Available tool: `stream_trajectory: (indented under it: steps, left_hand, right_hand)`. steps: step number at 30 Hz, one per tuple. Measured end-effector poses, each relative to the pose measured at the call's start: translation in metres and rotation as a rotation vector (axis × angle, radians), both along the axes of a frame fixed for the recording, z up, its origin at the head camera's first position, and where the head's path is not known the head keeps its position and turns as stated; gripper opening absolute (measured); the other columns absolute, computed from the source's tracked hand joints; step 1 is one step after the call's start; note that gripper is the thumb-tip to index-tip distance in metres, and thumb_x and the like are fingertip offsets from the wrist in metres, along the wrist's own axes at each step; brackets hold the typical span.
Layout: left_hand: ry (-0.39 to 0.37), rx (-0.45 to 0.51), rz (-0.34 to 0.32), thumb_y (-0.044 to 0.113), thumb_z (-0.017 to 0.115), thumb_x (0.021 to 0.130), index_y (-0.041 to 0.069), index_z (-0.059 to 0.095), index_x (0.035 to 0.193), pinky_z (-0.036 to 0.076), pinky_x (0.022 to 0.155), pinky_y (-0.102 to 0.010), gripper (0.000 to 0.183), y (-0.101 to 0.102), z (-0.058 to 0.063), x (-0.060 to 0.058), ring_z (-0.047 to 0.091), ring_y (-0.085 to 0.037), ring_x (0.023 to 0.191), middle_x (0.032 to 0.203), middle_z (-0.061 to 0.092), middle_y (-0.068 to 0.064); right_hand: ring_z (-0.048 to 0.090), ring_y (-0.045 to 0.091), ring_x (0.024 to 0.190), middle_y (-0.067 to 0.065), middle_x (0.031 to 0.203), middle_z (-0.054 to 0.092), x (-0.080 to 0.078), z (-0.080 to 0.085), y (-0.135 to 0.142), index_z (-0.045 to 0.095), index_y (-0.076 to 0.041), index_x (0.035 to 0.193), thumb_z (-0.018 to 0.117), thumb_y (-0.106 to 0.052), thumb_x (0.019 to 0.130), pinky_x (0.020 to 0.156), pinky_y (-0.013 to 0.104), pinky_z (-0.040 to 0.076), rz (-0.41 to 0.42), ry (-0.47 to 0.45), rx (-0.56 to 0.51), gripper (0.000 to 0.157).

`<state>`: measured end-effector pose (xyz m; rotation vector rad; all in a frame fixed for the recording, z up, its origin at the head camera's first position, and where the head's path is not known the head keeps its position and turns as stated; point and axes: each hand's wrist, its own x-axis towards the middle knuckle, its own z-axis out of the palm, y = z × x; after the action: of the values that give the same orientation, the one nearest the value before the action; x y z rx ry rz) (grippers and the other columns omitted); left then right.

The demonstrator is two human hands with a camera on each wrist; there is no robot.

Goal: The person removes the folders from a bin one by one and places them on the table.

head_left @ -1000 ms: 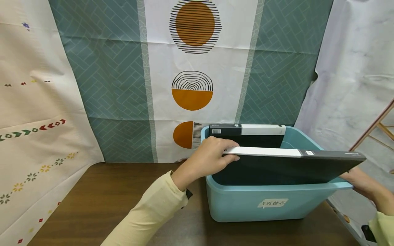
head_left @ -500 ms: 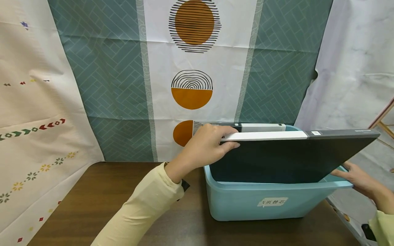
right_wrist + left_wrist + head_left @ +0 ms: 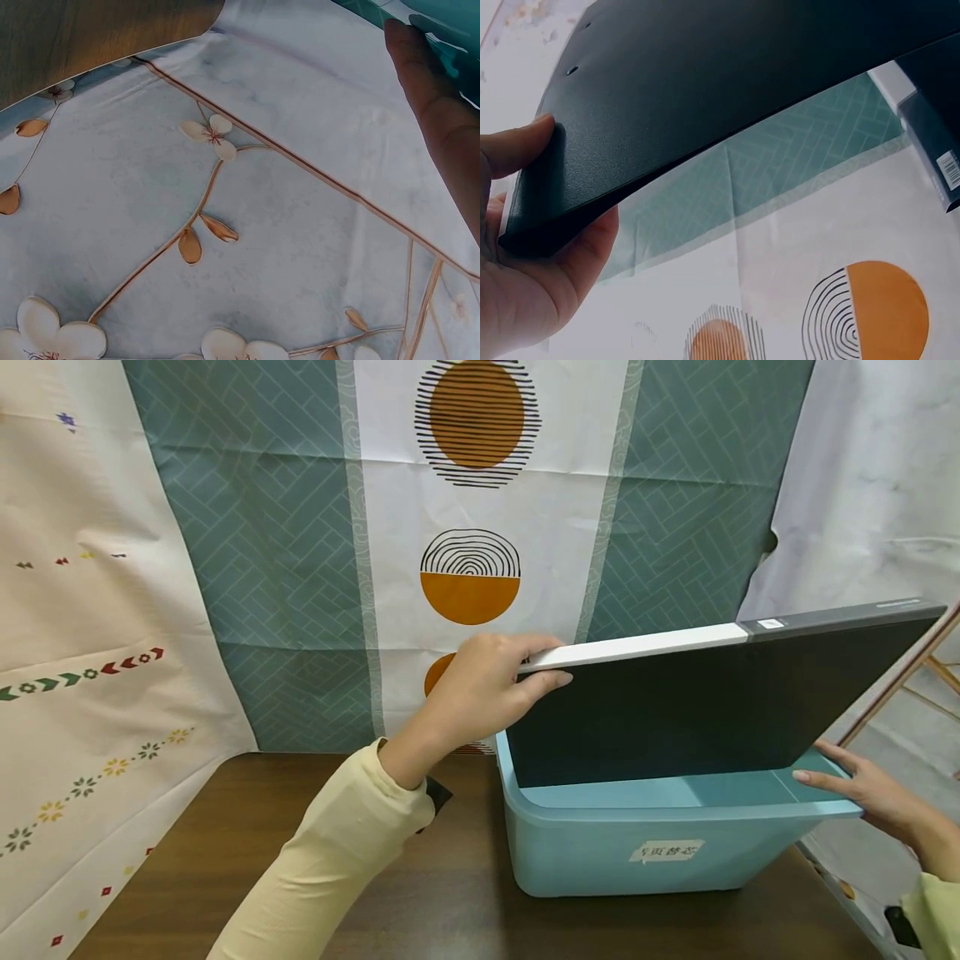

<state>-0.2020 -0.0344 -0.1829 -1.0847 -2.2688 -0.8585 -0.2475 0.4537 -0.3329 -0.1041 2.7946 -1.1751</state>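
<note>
A black binder with a white and dark grey spine is tilted above the blue plastic bin, its right end higher. My left hand pinches the left end of the spine, thumb on the near face. In the left wrist view, the fingers curl under the binder. The binder's lower left part still sits within the bin opening. My right hand holds the bin's right rim, thumb over the inner side. A finger lies along the bin's wall in the right wrist view.
A second binder with a barcode label shows at the right edge of the left wrist view; the raised one hides it in the head view. The bin stands on a brown wooden table near its right edge. Patterned cloths hang behind.
My left hand has lifted the binder up out of the bin, its right end swinging higher. The right hand's thumb has come into view over the rim. The bin stays put.
</note>
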Motion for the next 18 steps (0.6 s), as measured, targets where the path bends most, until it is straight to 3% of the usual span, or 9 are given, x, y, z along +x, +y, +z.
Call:
stream_trajectory:
  steps: [6,13,18]
  left_hand:
    - [0.02,0.046,-0.003,0.014,0.066,0.084,0.008,0.067,0.097,0.027,0.048,-0.02,0.015,-0.008,0.008,0.004,0.035,-0.01,0.049,0.057,0.043,0.002]
    - [0.054,0.098,-0.007,0.011,0.066,0.083,0.005,0.068,0.096,0.03,0.05,-0.021,0.015,-0.019,0.017,0.011,0.04,-0.011,0.053,0.067,0.054,-0.001]
    - [0.075,0.141,-0.005,0.01,0.067,0.082,0.002,0.067,0.099,0.034,0.051,-0.023,0.018,-0.027,0.022,0.014,0.044,-0.012,0.056,0.082,0.063,-0.004]
  right_hand:
    - [0.06,0.013,0.063,0.049,0.127,0.011,0.005,-0.003,-0.001,-0.015,0.005,0.138,0.045,-0.029,0.096,0.059,0.03,0.05,-0.004,0.02,-0.04,0.081]
    - [0.057,0.006,0.073,0.045,0.135,0.001,0.01,-0.002,-0.002,-0.01,-0.027,0.144,0.046,-0.024,0.096,0.06,0.029,0.05,0.02,0.048,-0.047,0.074]
    - [0.052,-0.001,0.082,0.043,0.138,-0.003,0.013,0.0,-0.003,-0.004,-0.037,0.144,0.047,-0.023,0.096,0.062,0.03,0.05,0.03,0.055,-0.032,0.071]
